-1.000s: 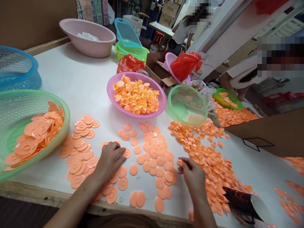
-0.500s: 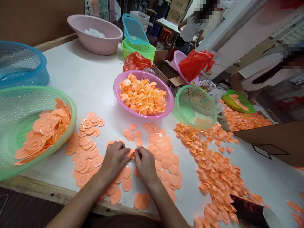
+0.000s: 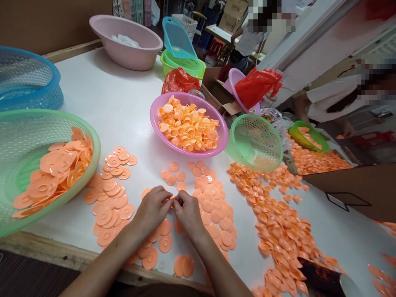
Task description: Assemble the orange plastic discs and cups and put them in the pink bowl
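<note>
Over the white table (image 3: 105, 95), my left hand (image 3: 155, 207) and my right hand (image 3: 188, 211) meet fingertip to fingertip. Both are closed in a pinch on a small orange plastic piece (image 3: 172, 203), mostly hidden by the fingers. Flat orange plastic discs (image 3: 165, 243) lie just below the hands, and a few more discs (image 3: 170, 180) lie beyond them. To the right of my right hand spreads a long group of overlapping discs (image 3: 213, 206). Another pile of discs with raised rings (image 3: 109, 202) is left of my left forearm.
A pink basin (image 3: 154, 128) of small orange cup-like parts stands ahead. At left is a green basket (image 3: 93, 165) with discs, near a blue basket (image 3: 58, 88). Curved orange pieces (image 3: 278, 222) cover the right side, by another green basket (image 3: 232, 144). A co-worker's arm (image 3: 348, 128) shows far right.
My fingertips have drawn closer together around the small orange piece, which now shows less. The camera view has shifted slightly. The co-worker's hand at right has lifted away from the green basin.
</note>
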Tool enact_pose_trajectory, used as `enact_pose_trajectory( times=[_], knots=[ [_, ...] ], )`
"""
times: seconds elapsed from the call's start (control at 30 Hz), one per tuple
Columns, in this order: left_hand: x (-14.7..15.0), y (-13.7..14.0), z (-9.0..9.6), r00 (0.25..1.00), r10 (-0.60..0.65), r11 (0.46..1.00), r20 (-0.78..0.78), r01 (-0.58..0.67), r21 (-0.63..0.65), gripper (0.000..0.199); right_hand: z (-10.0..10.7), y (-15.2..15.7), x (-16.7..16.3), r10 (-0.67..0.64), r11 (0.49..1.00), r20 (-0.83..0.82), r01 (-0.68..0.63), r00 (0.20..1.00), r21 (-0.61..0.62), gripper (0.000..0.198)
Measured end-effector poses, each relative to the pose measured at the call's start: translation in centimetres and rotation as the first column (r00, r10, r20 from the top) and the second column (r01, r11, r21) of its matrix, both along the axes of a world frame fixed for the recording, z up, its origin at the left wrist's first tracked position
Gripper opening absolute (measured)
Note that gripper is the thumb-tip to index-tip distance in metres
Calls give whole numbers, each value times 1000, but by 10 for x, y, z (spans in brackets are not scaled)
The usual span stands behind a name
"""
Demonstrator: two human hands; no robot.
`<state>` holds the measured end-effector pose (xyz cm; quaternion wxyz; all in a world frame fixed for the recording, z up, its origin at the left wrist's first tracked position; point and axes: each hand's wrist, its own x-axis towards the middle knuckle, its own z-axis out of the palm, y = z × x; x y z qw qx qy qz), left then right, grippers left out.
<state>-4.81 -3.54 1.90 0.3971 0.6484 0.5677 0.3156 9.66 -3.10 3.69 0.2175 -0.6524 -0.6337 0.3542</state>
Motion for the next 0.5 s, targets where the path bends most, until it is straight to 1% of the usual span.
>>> enact_pose_trajectory(
  times=[0.1,0.2,0.27,0.33,0.4,0.43,0.5],
  knots=[
    [7,5,-1,998,19,999,68,-17,-33,19,1,3,-1,4,1000,5,-4,1000,-14,15],
    [8,4,-2,990,29,999,141,-26,-29,19,2,6,-3,8,999,27,-7,1000,-40,16],
    [8,0,-3,985,48,999,163,-46,-16,20,0,5,-4,9,999,30,-8,1000,-31,17],
    [8,-4,-4,985,62,998,162,-67,23,19,-4,2,-5,-17,1000,-14,17,1000,10,17],
    [11,-8,-6,988,58,995,145,-69,73,20,-10,-4,-5,-62,997,-99,67,993,48,16],
    [12,-9,-6,990,51,994,131,-63,91,20,-12,-7,-5,-80,995,-145,88,986,50,16],
    [12,-7,-6,994,26,994,108,-37,103,22,-15,-12,-4,-94,995,-221,98,971,8,14]
  ],
)
